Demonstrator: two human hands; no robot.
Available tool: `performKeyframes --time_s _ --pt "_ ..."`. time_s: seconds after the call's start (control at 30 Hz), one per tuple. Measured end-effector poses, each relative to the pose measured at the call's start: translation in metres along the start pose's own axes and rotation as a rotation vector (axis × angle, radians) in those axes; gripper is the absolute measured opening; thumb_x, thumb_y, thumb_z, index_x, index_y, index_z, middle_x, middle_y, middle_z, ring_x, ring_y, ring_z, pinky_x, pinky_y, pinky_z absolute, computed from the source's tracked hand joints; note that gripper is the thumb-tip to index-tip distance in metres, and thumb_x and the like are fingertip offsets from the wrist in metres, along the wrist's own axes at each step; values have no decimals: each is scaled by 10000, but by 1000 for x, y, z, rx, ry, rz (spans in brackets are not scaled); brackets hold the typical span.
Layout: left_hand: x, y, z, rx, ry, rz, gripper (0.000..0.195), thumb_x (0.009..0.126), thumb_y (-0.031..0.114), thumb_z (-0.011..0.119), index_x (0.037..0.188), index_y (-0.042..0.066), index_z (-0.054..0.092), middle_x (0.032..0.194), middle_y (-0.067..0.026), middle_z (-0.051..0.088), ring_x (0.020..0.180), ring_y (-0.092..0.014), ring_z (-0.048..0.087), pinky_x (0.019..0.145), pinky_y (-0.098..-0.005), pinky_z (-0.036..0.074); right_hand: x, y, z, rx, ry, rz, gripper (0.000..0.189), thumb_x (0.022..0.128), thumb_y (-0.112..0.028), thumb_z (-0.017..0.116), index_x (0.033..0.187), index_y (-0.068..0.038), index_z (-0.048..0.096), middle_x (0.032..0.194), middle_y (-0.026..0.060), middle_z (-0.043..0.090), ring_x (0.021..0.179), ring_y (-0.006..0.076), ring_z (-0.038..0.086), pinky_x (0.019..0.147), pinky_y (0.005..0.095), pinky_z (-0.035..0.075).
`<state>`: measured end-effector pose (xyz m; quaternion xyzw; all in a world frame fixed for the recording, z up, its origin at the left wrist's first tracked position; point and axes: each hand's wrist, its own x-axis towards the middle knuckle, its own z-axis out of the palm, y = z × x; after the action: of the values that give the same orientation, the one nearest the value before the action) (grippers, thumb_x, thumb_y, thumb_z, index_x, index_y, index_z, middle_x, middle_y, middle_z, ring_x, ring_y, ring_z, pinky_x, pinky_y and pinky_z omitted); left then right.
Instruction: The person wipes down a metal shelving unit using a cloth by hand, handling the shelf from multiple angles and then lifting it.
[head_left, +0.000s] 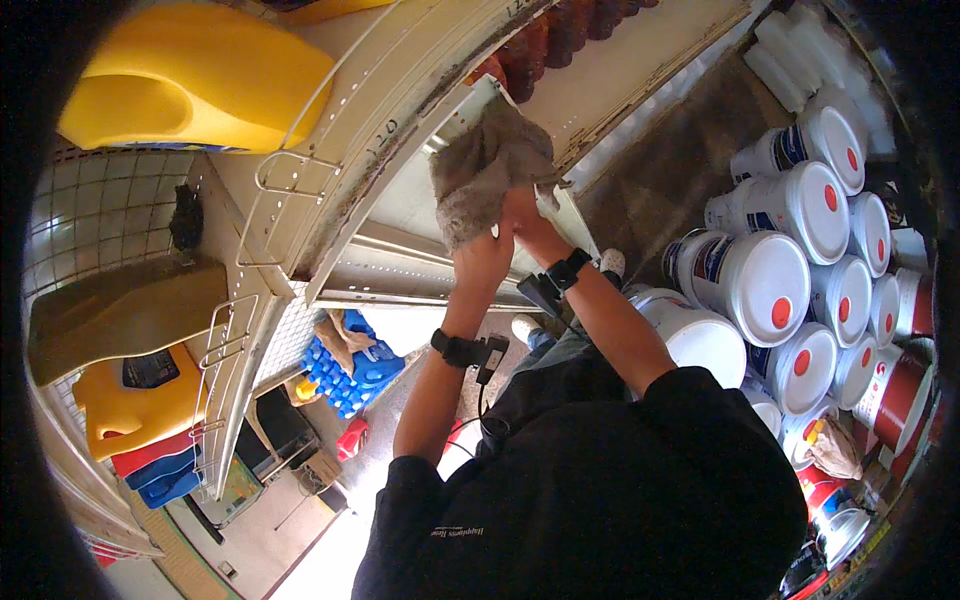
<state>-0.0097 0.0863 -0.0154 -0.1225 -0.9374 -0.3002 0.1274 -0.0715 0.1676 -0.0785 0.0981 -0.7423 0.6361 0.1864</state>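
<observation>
A grey-brown cloth (495, 161) is bunched in my two hands over a white metal shelf panel (397, 191). My left hand (484, 255) grips the lower edge of the cloth, its fingers partly hidden by the folds. Close beside it, my right hand (525, 214) holds the cloth as well, its fingertips also covered. Both wrists wear black straps with small devices and cables. The cloth hides part of the panel.
Metal shelving (352, 112) with wire guards and yellow jugs (202, 75) rises at the left. White buckets (765, 289) are stacked at the right. Dark red bottles (536, 56) stand on a shelf at the top. Blue-capped containers (345, 375) sit at the lower left.
</observation>
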Motion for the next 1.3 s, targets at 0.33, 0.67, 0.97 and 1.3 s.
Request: performKeyframes --time_s 0.33,0.67,0.97,1.3 --pt "-2 -15 0 94 30 -11 345 847 280 526 1054 6 558 1057 -234 548 979 -412 505 839 -465 396 8 8 6 -36 -25 -26 391 810 -298 530 1133 -77 522 1176 124 505 1116 299 420 970 391 302" --pt "-4 -9 -14 79 63 90 295 796 236 576 1041 72 592 1037 -154 581 967 -352 524 845 -429 401 -25 6 -9 -312 -14 -30 379 774 -230 573 1121 -85 532 1128 144 528 1074 331 453 932 426 336" --pt "-26 -2 -74 -75 -71 438 321 727 186 630 1034 92 606 1080 -113 584 1041 -318 508 928 -414 363 -101 -2 -49 -405 -149 42 314 781 -139 573 1082 -55 545 1098 165 551 1049 315 491 908 435 357" --pt "-69 -66 -115 -237 -190 689 431 727 283 650 1125 147 557 1147 -63 553 1061 -266 495 928 -352 380 -120 -136 -24 -338 -723 265 176 832 -143 495 957 -31 549 1000 128 578 949 240 540 803 375 420"
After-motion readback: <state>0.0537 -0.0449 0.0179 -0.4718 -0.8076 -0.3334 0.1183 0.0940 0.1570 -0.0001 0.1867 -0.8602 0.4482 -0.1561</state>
